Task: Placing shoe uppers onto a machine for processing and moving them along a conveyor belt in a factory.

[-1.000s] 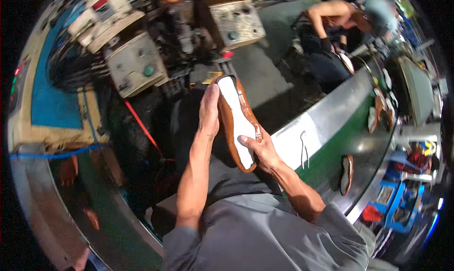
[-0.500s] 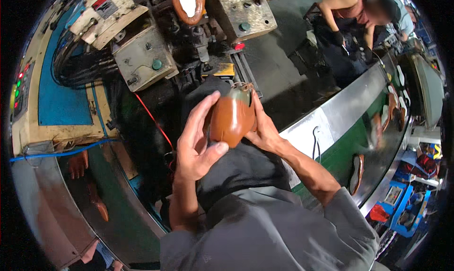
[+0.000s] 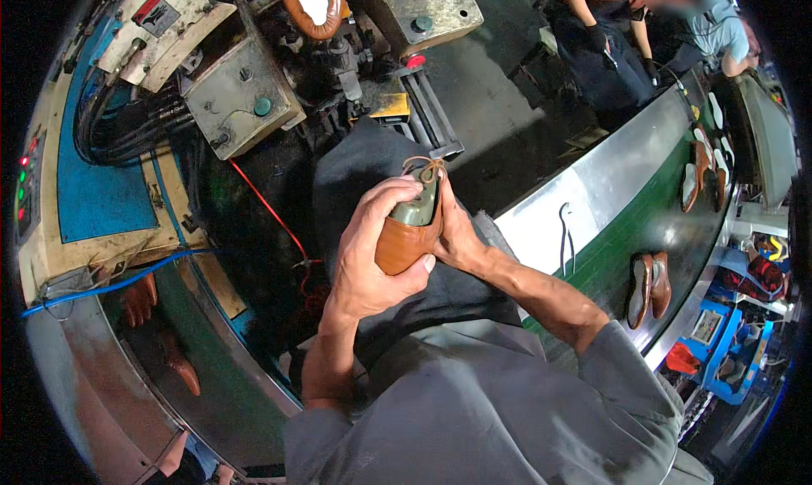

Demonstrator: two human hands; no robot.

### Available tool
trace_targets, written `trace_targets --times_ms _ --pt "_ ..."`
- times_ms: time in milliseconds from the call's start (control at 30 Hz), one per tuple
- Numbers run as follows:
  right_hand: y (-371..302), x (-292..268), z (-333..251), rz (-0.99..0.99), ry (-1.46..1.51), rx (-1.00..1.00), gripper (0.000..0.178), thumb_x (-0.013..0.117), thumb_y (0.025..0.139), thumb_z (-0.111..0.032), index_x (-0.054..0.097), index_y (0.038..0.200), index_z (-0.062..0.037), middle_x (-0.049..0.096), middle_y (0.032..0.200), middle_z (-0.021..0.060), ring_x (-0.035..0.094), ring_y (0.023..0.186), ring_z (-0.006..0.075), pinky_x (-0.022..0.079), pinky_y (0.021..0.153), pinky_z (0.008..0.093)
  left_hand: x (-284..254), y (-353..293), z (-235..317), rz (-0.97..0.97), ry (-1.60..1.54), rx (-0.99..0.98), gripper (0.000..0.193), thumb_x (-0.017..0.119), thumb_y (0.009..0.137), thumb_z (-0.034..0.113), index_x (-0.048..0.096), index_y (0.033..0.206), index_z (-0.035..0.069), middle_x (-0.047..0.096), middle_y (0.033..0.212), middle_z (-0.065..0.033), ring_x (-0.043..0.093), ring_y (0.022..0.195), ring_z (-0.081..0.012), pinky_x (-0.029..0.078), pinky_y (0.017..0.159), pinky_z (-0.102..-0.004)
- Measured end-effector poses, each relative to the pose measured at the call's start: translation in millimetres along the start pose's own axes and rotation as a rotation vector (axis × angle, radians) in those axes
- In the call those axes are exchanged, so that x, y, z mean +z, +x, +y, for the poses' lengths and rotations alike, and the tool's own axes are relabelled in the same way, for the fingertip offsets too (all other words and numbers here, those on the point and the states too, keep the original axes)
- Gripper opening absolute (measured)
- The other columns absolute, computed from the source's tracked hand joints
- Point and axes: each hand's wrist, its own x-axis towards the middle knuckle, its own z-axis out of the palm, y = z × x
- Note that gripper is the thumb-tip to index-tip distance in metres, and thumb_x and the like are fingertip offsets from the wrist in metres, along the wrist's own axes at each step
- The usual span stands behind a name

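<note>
A brown leather shoe upper (image 3: 408, 250) over a dark green last (image 3: 416, 204) is between my two hands, above my lap. A thin brown lace (image 3: 425, 167) is tied at its far end. My left hand (image 3: 365, 252) wraps round the left side, fingers over the top and thumb on the near end. Against the right side presses my right hand (image 3: 459, 227), its fingers reaching toward the lace; some fingertips are hidden behind the shoe. A dark apron (image 3: 457, 290) lies beneath.
Ahead, a brown shoe with a white sole (image 3: 315, 3) sits in a machine between two control boxes (image 3: 245, 96). Pliers (image 3: 567, 238) lie on the right conveyor's metal edge; its green belt (image 3: 605, 261) carries several shoes (image 3: 660, 284). Leather uppers (image 3: 179, 367) lie at left. A person (image 3: 605, 45) works at upper right.
The shoe has tipped, showing more of the green last and lace. My left fingers have moved over its top. A shoe blurred on the right belt now lies nearer, beside another.
</note>
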Motion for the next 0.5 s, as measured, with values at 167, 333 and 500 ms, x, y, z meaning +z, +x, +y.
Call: trace_targets --times_ms 167,333,500 --pt "-4.6 1.0 3.3 0.002 -0.033 0.037 0.125 0.082 0.076 0.003 -0.002 0.168 0.0025 0.038 0.161 0.031 0.045 0.144 0.0509 0.039 0.121 0.0511 -0.3 0.4 -1.5 -0.019 -0.036 0.002 0.077 0.082 0.066 -0.001 0.055 0.138 0.003 0.058 0.138 -0.0187 0.058 0.133 -0.0361 0.045 0.116 -0.044" --pt "15.6 -4.3 -10.4 -0.031 -0.061 0.008 0.12 0.082 0.08 -0.002 0.002 0.17 -0.0026 0.036 0.164 0.0308 0.043 0.147 0.0492 0.04 0.121 0.0496 -14.1 -1.6 -4.8 0.02 -0.093 -0.035 0.073 0.083 0.072 0.008 0.055 0.139 0.003 0.058 0.14 -0.0165 0.055 0.137 -0.032 0.042 0.118 -0.0426" --pt "97.6 -64.3 -78.8 -0.518 0.276 0.367 0.11 0.086 0.089 -0.019 0.014 0.17 -0.0027 0.057 0.151 0.0209 0.058 0.138 0.0299 0.047 0.115 0.0424 -59.4 10.7 -16.5 0.243 -0.445 -0.203 0.084 0.085 0.083 0.024 0.046 0.155 0.005 0.053 0.15 -0.013 0.054 0.137 -0.0244 0.04 0.119 -0.0397"
